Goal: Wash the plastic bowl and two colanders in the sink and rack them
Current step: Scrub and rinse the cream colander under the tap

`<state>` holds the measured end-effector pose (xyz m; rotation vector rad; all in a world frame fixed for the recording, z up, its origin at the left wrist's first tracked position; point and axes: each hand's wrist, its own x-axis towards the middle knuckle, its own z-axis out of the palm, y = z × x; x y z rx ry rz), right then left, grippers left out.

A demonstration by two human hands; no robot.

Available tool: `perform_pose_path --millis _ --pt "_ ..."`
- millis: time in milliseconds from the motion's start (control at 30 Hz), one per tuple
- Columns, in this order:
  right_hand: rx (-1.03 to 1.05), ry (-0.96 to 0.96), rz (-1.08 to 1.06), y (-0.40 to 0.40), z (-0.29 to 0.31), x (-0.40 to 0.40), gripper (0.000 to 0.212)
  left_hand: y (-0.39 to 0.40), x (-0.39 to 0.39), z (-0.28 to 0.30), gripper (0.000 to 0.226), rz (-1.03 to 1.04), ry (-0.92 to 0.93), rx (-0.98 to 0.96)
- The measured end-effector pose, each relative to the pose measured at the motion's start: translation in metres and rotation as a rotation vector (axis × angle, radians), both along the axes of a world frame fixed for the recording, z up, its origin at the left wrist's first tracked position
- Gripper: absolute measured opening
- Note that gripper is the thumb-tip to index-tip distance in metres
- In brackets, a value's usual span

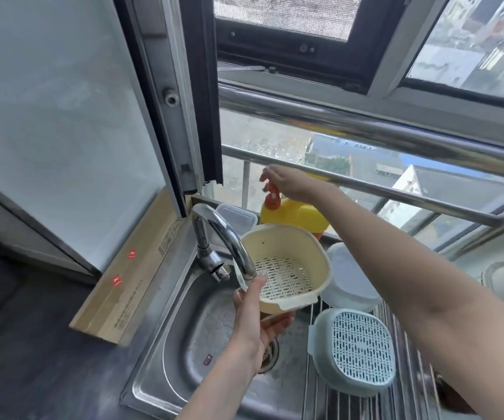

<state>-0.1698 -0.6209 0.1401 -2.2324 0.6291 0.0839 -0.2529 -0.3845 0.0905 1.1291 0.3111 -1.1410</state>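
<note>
Left fingers [278, 324] were clamped round the cream colander [287, 265] rim over the sink [184, 328], while right hand [287, 181], loosely spread, pressed the soap pump [271, 197] at 12 o'clock.

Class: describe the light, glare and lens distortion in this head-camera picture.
Head view: daylight from the window lights the scene; bright glare streaks the faucet and the steel rail; the wide lens bows the rail and window frame; the sink shows soft reflections; the buildings outside look hazy.
</note>
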Motion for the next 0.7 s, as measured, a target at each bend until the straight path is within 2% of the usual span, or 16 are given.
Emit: perform_pose_path --millis 133,300,433,500,567,600,633,700 --pt "-0.173 0.063 0.018 -0.006 -0.023 -0.005 0.063 -0.002 0.002 0.001 0.055 0.020 -0.005 -0.023" --pt "-0.297 0.092 0.060 -0.012 -0.027 0.000 0.054 0.002 0.003 0.000 0.058 0.036 0.001 -0.031" --pt "-0.333 -0.218 -0.105 -0.001 -0.019 -0.008 0.040 0.016 -0.001 -0.002 0.055 -0.002 0.011 -0.028" --pt "-0.445 -0.427 -0.206 0.014 -0.009 -0.023 0.033 0.026 -0.005 -0.004 0.047 -0.026 0.008 -0.019" --pt "-0.546 -0.602 -0.179 0.040 -0.001 -0.054 0.028 0.039 -0.009 -0.007 0.039 -0.056 0.010 0.003" --pt "-0.564 -0.609 -0.084 0.057 0.000 -0.075 0.025 0.045 -0.012 -0.010 0.035 -0.073 0.012 0.022" --pt "-0.554 -0.522 0.055 0.075 0.000 -0.097 0.024 0.052 -0.015 -0.012 0.033 -0.095 0.007 0.044" --pt "-0.512 -0.055 0.306 0.112 -0.017 -0.136 0.022 0.064 -0.023 -0.018 0.039 -0.157 -0.012 0.090"
